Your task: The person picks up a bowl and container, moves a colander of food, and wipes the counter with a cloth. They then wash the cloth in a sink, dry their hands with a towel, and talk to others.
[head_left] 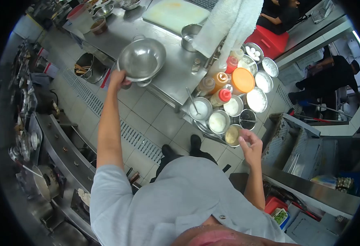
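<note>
My left hand [119,78] is closed on the near-left rim of a wide steel bowl [141,59] with loop handles. The bowl is tilted toward me at the edge of the steel counter, and its inside looks bare. On the other side, my right hand [250,144] hovers at the rim of a small round tin of yellowish powder [232,135]. Its thumb and fingers are drawn together in a pinch; whatever may be between them is too small to make out. Beside that tin stand a tin of white powder [219,122] and a dark tin with a spoon [248,118].
Squeeze bottles [221,97], an orange-lidded tub [242,80] and several more tins crowd the counter [172,78] corner. White towels [227,26] hang above. A pot with wooden-handled tools [87,67] stands left. Two other people [331,76] are at the right.
</note>
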Action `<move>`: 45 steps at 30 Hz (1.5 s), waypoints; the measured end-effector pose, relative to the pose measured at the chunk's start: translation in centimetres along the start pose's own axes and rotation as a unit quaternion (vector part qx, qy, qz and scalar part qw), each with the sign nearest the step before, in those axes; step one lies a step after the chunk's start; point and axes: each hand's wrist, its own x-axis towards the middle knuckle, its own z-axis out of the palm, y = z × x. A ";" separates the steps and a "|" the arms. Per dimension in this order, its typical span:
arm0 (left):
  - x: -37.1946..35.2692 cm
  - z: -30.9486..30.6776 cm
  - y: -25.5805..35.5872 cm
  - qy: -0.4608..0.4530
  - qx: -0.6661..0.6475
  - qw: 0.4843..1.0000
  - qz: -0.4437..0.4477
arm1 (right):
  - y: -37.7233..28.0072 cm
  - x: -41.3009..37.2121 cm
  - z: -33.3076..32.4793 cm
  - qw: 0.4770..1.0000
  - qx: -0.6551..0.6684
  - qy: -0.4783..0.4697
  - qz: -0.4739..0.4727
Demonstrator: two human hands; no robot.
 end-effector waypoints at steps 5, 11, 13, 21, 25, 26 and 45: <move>-10.4 -9.2 -5.1 0.062 -0.041 0.997 0.018 | -2.5 3.2 4.9 0.994 -0.026 -0.069 -0.083; -17.7 -15.3 -23.6 -0.005 -0.540 0.832 -0.125 | -7.5 5.7 12.5 0.973 -0.045 -0.167 -0.152; -20.3 -15.4 -27.2 -0.011 -0.604 0.786 -0.132 | -8.9 6.1 15.0 0.963 -0.049 -0.203 -0.169; -23.6 -16.5 -31.0 0.020 -0.623 0.769 -0.140 | -12.3 5.8 22.6 0.936 -0.051 -0.291 -0.190; -21.0 -17.3 -24.6 0.019 -0.493 0.864 -0.097 | -13.2 7.6 24.1 0.926 -0.105 -0.309 -0.190; -19.7 -17.4 -22.1 0.010 -0.438 0.898 -0.049 | -13.1 8.1 24.5 0.928 -0.097 -0.303 -0.195; 5.9 0.6 1.3 -0.136 0.050 0.989 0.017 | -15.9 21.1 33.5 0.918 -0.034 -0.362 -0.159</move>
